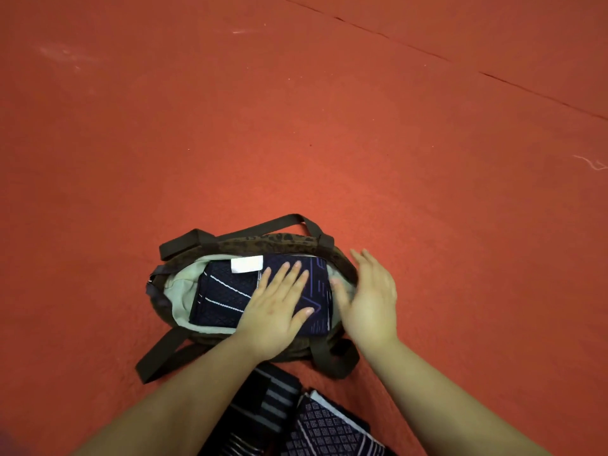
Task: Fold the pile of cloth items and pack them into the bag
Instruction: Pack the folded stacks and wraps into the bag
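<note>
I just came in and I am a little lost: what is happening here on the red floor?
A person is packing folded cloths into a brown bag on the floor. The left hand presses flat on a dark patterned cloth already inside the bag. The right hand, fingers straight, touches the bag's right side. More dark folded cloths wait near the person, outside the bag.

Matt patterned cloth bag (279, 240), pale smooth lining (179, 287), woven navy cloth (223, 297)
</note>
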`<control>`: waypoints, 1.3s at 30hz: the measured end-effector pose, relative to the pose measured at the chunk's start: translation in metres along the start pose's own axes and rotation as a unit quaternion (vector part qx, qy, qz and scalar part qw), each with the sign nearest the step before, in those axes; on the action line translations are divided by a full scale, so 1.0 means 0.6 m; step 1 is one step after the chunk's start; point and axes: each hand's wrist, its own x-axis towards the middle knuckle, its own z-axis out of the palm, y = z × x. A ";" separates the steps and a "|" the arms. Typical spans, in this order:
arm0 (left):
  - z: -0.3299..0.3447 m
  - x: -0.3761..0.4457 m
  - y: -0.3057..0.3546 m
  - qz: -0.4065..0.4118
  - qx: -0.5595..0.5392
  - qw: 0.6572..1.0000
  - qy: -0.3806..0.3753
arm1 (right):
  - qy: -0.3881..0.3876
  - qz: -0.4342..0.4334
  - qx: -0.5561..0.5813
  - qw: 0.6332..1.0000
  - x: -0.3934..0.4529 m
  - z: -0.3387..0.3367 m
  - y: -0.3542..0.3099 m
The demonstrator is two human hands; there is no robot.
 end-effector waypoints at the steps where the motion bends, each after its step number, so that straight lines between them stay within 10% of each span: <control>1: 0.002 -0.014 -0.009 -0.015 0.004 1.000 0.010 | -0.010 -0.072 -0.041 0.996 -0.009 0.001 -0.008; 4: 0.015 -0.052 -0.034 -0.037 -0.002 0.999 -0.019 | -0.114 -0.192 -0.172 0.959 -0.041 0.025 -0.008; 8: 0.017 -0.051 -0.037 -0.030 -0.005 0.998 -0.053 | -0.197 -0.150 -0.266 0.932 -0.063 0.056 0.021; 18: -0.030 -0.105 -0.001 0.005 -0.070 0.997 -0.008 | -0.150 -0.109 -0.225 0.957 -0.112 -0.016 0.000; 26: -0.005 -0.225 0.194 0.103 -0.168 0.973 -0.121 | -0.122 0.138 -0.095 0.978 -0.313 -0.143 0.101; 39: 0.044 -0.229 0.308 0.074 -0.145 0.956 -0.242 | -0.002 0.430 0.178 0.885 -0.525 -0.155 0.131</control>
